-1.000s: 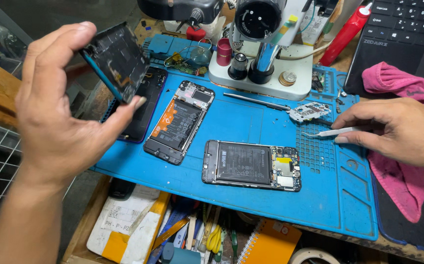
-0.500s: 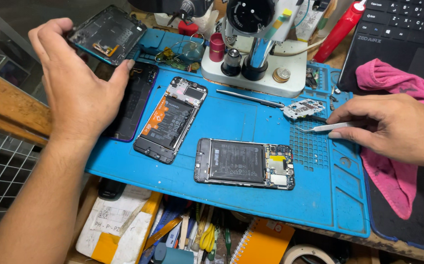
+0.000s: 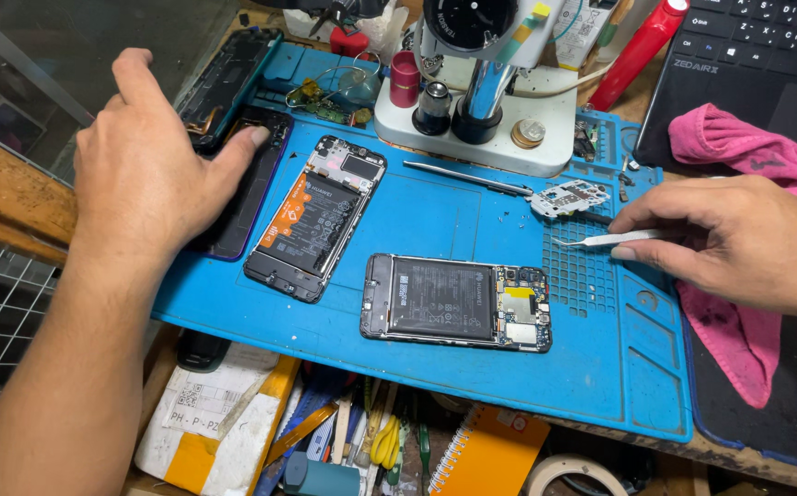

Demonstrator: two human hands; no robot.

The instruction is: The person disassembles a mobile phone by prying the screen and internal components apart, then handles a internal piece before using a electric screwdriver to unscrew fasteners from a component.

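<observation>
Resting the left hand (image 3: 146,174) flat, fingers spread, on a dark phone frame (image 3: 233,83) at the blue mat's (image 3: 472,358) far left corner; pinching tweezers (image 3: 605,240) in the right hand (image 3: 738,241) beside a small circuit board (image 3: 568,197). Two phones (image 3: 317,219) lying opened, backs off, batteries exposed, nothing refitted yet.

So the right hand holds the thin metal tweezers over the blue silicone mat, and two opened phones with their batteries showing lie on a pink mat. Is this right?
Not quite. The head view shows the two opened phones lying on the same blue silicone mat, not a pink one; only the cloth is pink. The rest holds: the right hand holds the thin metal tweezers over that mat.
</observation>
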